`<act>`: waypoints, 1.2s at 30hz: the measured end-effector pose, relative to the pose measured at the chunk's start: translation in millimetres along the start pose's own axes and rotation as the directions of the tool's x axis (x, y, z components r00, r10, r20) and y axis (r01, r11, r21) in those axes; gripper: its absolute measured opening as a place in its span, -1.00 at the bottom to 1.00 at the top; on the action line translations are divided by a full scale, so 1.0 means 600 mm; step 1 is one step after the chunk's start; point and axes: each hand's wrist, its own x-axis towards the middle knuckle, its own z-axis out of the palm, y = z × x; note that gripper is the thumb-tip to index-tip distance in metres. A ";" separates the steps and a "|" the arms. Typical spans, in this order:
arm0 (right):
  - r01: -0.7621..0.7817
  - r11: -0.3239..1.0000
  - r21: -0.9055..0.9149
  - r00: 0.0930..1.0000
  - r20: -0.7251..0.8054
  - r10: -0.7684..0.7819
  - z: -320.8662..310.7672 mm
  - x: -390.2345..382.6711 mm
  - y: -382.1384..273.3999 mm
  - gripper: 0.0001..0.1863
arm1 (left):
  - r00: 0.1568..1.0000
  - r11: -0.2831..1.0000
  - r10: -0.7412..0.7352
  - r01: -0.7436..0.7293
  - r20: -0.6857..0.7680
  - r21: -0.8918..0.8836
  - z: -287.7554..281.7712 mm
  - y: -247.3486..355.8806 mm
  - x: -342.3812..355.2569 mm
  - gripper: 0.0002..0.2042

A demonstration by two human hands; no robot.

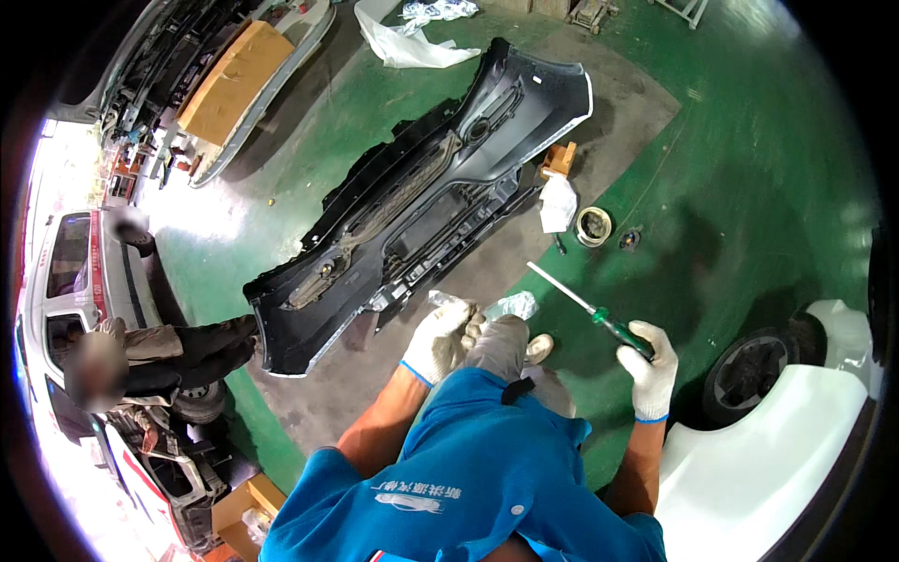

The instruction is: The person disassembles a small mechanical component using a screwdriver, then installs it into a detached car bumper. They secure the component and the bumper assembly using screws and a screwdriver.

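Standing at far left is one person (150, 347); next, one black bumper (417, 201) lies on the floor (749, 122). One gloved left grip (438, 345) curls beside clear plastic (515, 304); whether clamped on it, I cannot tell. One green-handled screwdriver (600, 317) slants above the floor, clamped in one gloved right grip (651, 373), left of one wheel (749, 377).

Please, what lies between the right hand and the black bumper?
In the head view: the screwdriver in the right hand, then floor up to the black bumper.
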 end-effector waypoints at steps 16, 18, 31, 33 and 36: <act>0.161 0.966 -0.200 0.987 0.058 -0.153 -0.128 0.443 -0.087 -0.65 | 0.970 0.994 0.080 -0.061 0.228 -0.089 0.196 -0.014 0.413 -0.74; 0.170 0.944 -0.284 0.985 0.074 -0.155 -0.142 0.494 -0.132 -0.65 | 0.936 0.982 0.165 -0.128 0.311 -0.136 0.242 0.006 0.451 -0.71; 0.059 0.991 -0.122 0.920 0.393 -0.007 -0.245 0.959 -0.131 -0.61 | 0.852 0.771 0.492 -0.329 0.181 -0.546 0.511 0.072 0.601 -0.19; 0.050 0.989 -0.137 0.870 0.492 0.025 -0.231 1.059 -0.116 -0.62 | 0.822 0.730 0.556 -0.414 0.120 -0.544 0.535 0.052 0.623 -0.16; 0.088 0.992 -0.086 0.751 0.660 -0.009 -0.217 1.206 -0.091 -0.66 | 0.782 0.640 0.621 -0.547 -0.058 -0.540 0.607 0.002 0.672 -0.18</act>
